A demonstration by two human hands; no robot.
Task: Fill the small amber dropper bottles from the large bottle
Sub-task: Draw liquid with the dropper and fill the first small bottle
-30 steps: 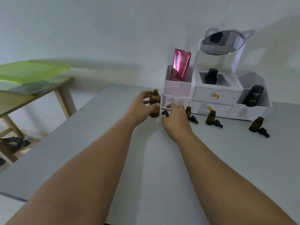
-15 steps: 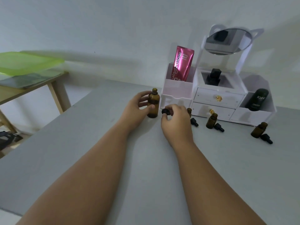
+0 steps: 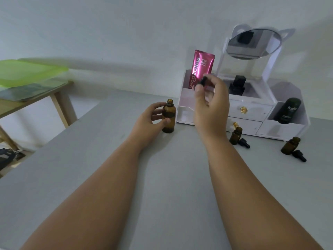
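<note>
The large amber bottle (image 3: 169, 117) stands upright and uncapped on the grey table (image 3: 162, 177), with my left hand (image 3: 151, 121) wrapped around it. My right hand (image 3: 210, 103) is raised above the table and pinches a black dropper cap (image 3: 202, 82) between thumb and fingers. Two small amber dropper bottles stand open to the right, one (image 3: 236, 135) with its black dropper (image 3: 244, 143) lying beside it, the other (image 3: 290, 145) with its dropper (image 3: 299, 155) next to it. A third small bottle seen earlier is hidden behind my right hand.
A white cosmetic organiser (image 3: 252, 114) with drawers and a round mirror (image 3: 253, 43) stands at the back, holding a pink pouch (image 3: 201, 67), a black bottle (image 3: 237, 85) and a dark tube (image 3: 287, 110). A wooden side table (image 3: 36, 98) with a green tray (image 3: 28, 73) is at left.
My right hand picked the black dropper cap off the table and lifted it up in front of the organiser. My left hand stays on the large bottle.
</note>
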